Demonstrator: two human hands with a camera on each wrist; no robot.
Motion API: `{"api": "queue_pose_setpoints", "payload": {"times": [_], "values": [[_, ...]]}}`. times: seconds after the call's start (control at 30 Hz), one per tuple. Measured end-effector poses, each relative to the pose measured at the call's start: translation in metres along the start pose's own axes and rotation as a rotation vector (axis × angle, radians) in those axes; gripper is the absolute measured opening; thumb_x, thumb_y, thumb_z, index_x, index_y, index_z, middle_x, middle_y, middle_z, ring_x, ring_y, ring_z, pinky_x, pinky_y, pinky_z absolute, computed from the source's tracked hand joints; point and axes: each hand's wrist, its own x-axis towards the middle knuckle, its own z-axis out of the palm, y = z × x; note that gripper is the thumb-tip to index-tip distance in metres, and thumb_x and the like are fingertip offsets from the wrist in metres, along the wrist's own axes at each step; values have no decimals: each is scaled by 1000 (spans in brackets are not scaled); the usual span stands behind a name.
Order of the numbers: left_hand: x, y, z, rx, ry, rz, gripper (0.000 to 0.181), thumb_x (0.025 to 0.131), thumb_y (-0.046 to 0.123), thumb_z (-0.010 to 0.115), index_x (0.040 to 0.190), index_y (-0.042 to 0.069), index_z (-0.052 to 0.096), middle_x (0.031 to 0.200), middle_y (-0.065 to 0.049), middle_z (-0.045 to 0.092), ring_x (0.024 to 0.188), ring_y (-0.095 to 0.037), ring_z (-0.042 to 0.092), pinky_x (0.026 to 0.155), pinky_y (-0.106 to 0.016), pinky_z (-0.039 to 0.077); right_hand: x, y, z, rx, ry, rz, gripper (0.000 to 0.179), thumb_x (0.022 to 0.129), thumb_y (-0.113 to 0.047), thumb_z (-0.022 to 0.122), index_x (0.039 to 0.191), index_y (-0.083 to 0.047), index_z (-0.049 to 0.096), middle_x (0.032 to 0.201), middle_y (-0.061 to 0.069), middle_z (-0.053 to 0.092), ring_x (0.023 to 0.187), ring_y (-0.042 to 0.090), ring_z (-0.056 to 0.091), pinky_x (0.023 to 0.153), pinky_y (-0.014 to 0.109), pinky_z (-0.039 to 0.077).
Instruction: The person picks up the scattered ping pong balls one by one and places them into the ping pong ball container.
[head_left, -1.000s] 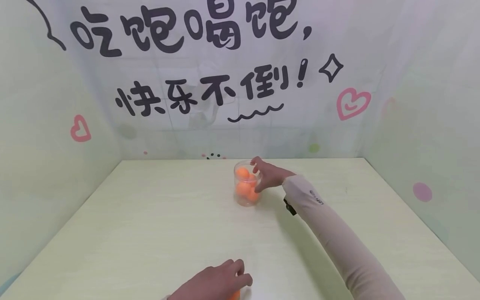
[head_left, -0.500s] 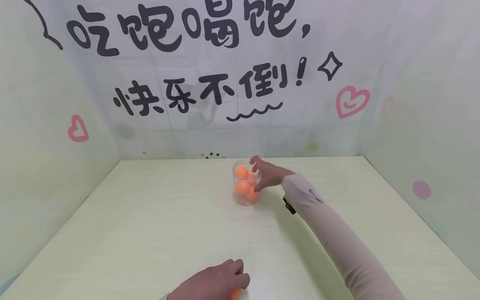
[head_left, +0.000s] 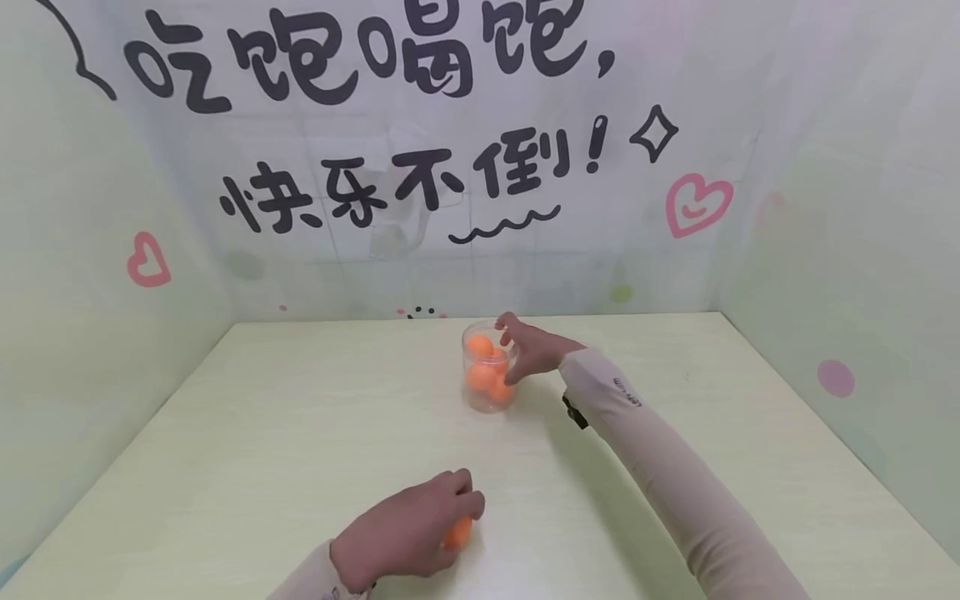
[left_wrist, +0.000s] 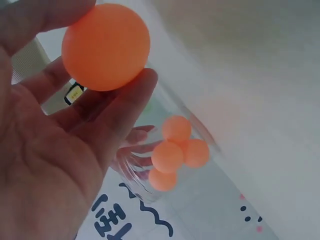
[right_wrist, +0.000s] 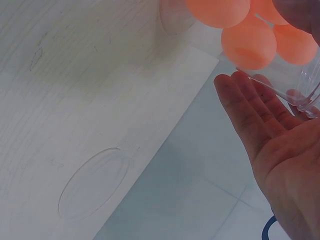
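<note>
My left hand [head_left: 408,525] pinches an orange ping-pong ball [head_left: 459,532] low over the near middle of the table. In the left wrist view that ball [left_wrist: 106,47] sits between the thumb and fingertips. A clear plastic jar [head_left: 489,406] stands upright toward the back, with several orange balls [head_left: 481,377] inside. My right hand [head_left: 542,348] grips the jar from its right side, fingers around near the rim and thumb lower down. The right wrist view shows those fingers [right_wrist: 250,110] along the jar's wall, with the balls [right_wrist: 248,44] seen through it.
The pale wooden table [head_left: 300,433] is bounded by a printed back curtain [head_left: 345,283] and side curtains. A faint, clear oval outline [right_wrist: 95,185] lies on the table in the right wrist view; what it is I cannot tell.
My left hand has moved forward, away from the table's near edge, carrying the orange ping-pong ball. My right hand stays on the jar, while the head view has shifted slightly.
</note>
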Motion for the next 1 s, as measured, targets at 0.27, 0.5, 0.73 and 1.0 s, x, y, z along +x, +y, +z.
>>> {"api": "queue_pose_setpoints", "payload": {"times": [0.27, 0.5, 0.73, 1.0], "values": [[15, -27, -6, 23, 77, -44, 28, 75, 6, 74, 97, 13, 57, 89, 6, 44, 73, -5, 41, 59, -14, 40, -1, 2, 1, 1, -4, -11, 80, 74, -7, 73, 137, -7, 23, 132, 18, 45, 104, 27, 53, 87, 35, 46], [35, -56, -14, -9, 154, -103, 27, 77, 8, 74, 101, 9, 61, 89, 3, 47, 75, -9, 45, 62, -18, 42, -1, 3, 1, -1, 4, -21, 77, 73, -5, 72, 134, -7, 25, 132, 19, 46, 102, 28, 55, 89, 36, 45], [50, -75, -19, -31, 164, -150, 23, 79, 6, 69, 100, 6, 62, 88, 0, 48, 73, -11, 46, 63, -21, 42, 2, 3, 3, 20, -6, -20, 80, 73, -4, 73, 136, -4, 24, 133, 18, 45, 106, 28, 55, 91, 37, 45], [67, -89, -31, -31, 153, -258, 25, 80, 8, 69, 104, 8, 61, 91, -2, 49, 74, -13, 47, 65, -25, 43, 2, 2, 0, 15, -4, -3, 79, 74, -5, 73, 136, -8, 24, 133, 17, 44, 105, 28, 54, 91, 37, 45]]}}
